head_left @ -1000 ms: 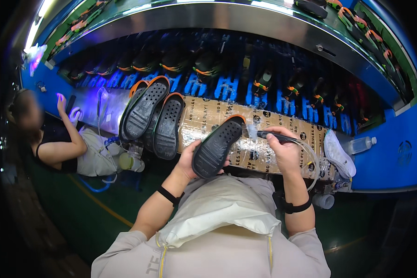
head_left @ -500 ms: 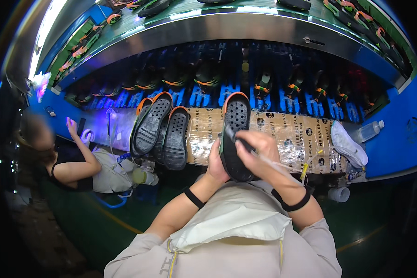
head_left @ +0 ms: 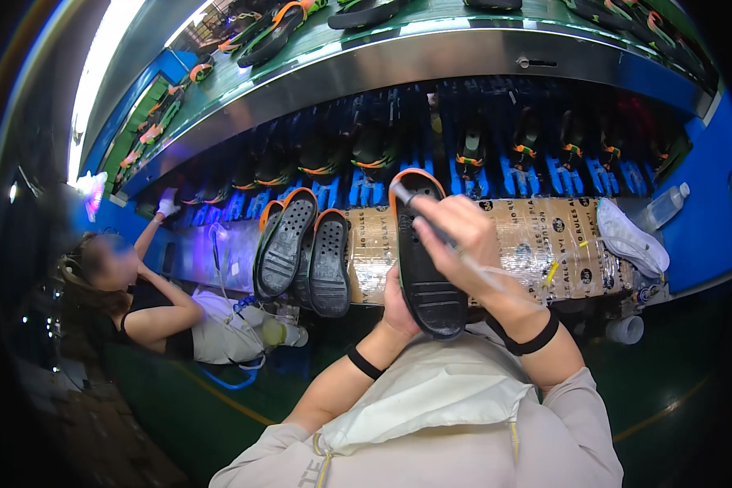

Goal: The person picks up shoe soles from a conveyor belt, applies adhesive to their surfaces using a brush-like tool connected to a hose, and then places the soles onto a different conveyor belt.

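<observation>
A black shoe sole (head_left: 433, 297) with an orange rim at its far end is held in front of me, its holed, ribbed face toward me. My left hand (head_left: 400, 307) grips its left edge near the lower half. In my closed right hand (head_left: 466, 232) is a dark pen-shaped tool (head_left: 404, 195) with a grey tip and a pale tube trailing from it; the tip is at the sole's orange-rimmed end. To the left, more black soles (head_left: 288, 250) lean in an overlapping group, one of them a separate sole (head_left: 329, 264) at the right.
A brown printed covering (head_left: 512, 244) lies over the bench. At its right are a white shoe (head_left: 630, 240) and a clear bottle (head_left: 665, 207). Blue racks (head_left: 366, 189) hold sandals behind, under a shelf (head_left: 480, 53) with more footwear. A person (head_left: 159, 313) sits at the left.
My right hand and the tool have moved up to the sole's far end. The view has shifted, so the bench sits further right. The person at left now reaches an arm toward the racks.
</observation>
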### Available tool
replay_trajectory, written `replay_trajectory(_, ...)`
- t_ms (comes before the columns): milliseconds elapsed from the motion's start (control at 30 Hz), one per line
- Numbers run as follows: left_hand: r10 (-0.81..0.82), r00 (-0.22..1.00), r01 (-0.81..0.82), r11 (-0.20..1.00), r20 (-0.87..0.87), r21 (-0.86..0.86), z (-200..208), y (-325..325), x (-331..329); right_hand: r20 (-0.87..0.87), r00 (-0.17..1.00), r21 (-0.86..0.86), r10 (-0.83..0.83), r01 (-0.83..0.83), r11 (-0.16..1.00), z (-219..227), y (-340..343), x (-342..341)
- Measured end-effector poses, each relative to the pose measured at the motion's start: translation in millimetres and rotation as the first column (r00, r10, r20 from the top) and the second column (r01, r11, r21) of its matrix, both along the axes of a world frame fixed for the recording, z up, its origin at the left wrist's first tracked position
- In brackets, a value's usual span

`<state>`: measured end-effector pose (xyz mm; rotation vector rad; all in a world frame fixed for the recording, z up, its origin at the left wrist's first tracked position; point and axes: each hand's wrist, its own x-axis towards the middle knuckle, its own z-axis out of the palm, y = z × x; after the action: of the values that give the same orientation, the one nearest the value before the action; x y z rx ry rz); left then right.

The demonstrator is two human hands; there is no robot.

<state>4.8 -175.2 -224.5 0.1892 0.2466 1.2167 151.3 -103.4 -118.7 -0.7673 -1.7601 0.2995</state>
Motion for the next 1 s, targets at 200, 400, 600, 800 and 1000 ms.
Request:
replay_trajectory(200, 0.007, 0.996, 0.006, 0.99, -0.094, 0.144, 7, 8, -9, -0.273, 0.913, -0.231, 0.304, -0.369, 0.9, -8, 5, 9)
replay_trajectory(400, 0.106, 0.955, -0.106, 0.994, -0.278, 0.015, 12, 10, -2, 0.123, 0.913, -0.131, 0.389, -0.374, 0.918, -4, 4, 10)
replay_trajectory(600, 0.081, 0.995, -0.094, 0.968, 0.066, 0.231, 20, 21, -8, 0.023, 0.993, 0.015, 0.115, -0.115, 0.993, -6, 2, 12)
replay_trajectory(800, 0.285, 0.871, -0.116, 0.911, -0.401, 0.396, 16, 27, -19, -0.068, 0.912, -0.107, 0.405, -0.41, 0.906, -5, -5, 15)
replay_trajectory(1000, 0.23, 0.933, -0.212, 0.973, -0.278, 0.092, 27, 27, -25, 0.134, 0.831, -0.045, 0.539, -0.539, 0.841, -11, -14, 19)
